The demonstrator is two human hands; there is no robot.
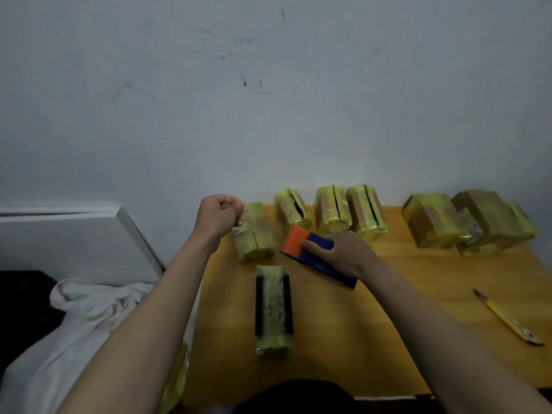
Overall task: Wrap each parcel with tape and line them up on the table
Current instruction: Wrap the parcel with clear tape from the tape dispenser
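Resting on the tabletop (403, 309), right hand (343, 253) curled around an orange-and-blue tape dispenser (310, 252), left hand (219, 216) fisted beside a yellow-taped parcel (255, 233), more parcels lined along the wall.

left hand (219, 216) fisted, right hand (343, 253) fingers curled, gripping

Dim, flat indoor light with a cool grey cast; shadows are soft and faint. The whole view is soft and slightly blurred, details smeared. Wide-angle distortion bends the counter (388, 324) edges and stretches the forearms near the bottom corners
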